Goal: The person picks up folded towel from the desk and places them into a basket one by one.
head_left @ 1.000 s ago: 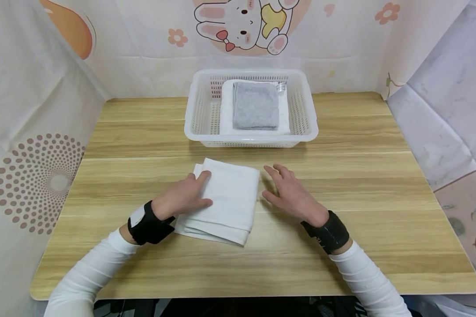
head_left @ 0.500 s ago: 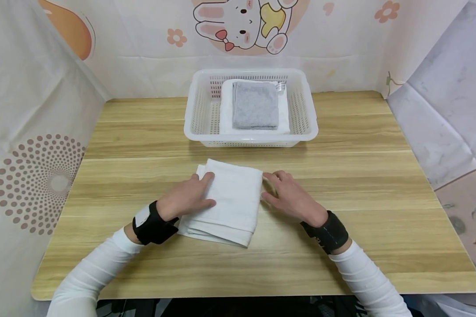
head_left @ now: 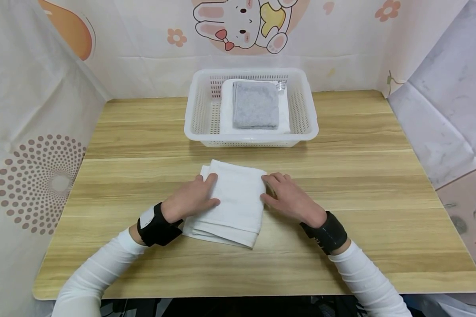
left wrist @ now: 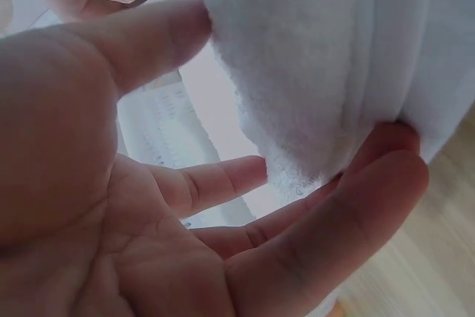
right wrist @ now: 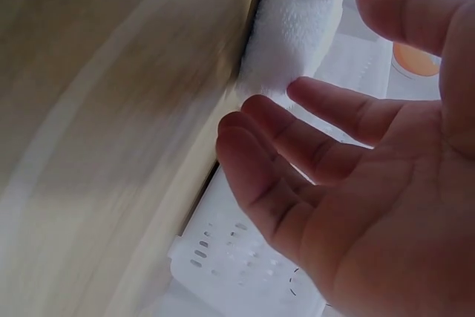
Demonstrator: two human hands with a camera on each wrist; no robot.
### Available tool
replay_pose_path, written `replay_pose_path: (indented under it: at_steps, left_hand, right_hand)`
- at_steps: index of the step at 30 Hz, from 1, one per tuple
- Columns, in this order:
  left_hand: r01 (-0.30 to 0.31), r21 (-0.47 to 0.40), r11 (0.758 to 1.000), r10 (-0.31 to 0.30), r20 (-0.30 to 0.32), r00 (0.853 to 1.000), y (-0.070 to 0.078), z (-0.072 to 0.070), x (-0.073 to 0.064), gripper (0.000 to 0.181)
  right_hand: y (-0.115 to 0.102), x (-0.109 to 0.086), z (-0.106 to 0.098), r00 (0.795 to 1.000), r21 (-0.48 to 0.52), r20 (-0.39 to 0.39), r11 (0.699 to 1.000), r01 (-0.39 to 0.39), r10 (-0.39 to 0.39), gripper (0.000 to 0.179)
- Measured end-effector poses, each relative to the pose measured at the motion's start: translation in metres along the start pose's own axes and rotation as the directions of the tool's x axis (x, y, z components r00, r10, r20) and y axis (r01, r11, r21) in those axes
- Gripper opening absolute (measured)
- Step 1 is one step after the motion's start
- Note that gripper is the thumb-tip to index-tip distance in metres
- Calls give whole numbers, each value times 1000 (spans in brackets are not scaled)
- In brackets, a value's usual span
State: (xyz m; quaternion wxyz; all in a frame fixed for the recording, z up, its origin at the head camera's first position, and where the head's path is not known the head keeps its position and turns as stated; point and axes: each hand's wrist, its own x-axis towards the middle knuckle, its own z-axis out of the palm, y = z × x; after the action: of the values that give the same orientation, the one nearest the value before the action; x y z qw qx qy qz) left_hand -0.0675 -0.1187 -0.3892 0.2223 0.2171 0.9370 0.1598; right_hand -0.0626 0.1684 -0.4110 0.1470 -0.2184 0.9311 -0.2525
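A folded white towel [head_left: 238, 198] lies on the table in front of the basket, its near-side layers slightly fanned. My left hand [head_left: 191, 199] rests on its left edge, thumb and index finger over the top face. In the left wrist view the fingertips [left wrist: 386, 172] touch the towel's layered side, with the palm off it. My right hand [head_left: 293, 200] is at the opposite edge. The right wrist view shows its fingers [right wrist: 323, 98] slightly bent, tips against the fluffy side of the towel and palm bare.
Behind the towel stands a white perforated basket [head_left: 251, 138]. Inside it a folded grey towel [head_left: 255, 105] lies on a white one [head_left: 227, 119]. The wooden table [head_left: 381, 198] has printed curtains [head_left: 143, 70] on its back and sides.
The towel has slid slightly right along with my left hand. My right hand's fingers have come from just off the right edge to touching it. The basket has stayed put.
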Motion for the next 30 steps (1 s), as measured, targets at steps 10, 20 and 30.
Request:
replay_pose_path:
  at_steps: [10,20,30]
  left_hand:
    - [-41,-4,999,41,-17,999,5,5,0,51]
    - [-65,-10,998,64,-34,997,7,6,-2,46]
    - [-76,-77,994,72,-52,996,8,10,-5,47]
  right_hand:
    - [0,0,2,1000,17,-2,1000,-16,16,57]
    - [-1,0,3,999,59,18,998,-36,35,60]
    - [0,0,4,999,93,20,995,-46,44,61]
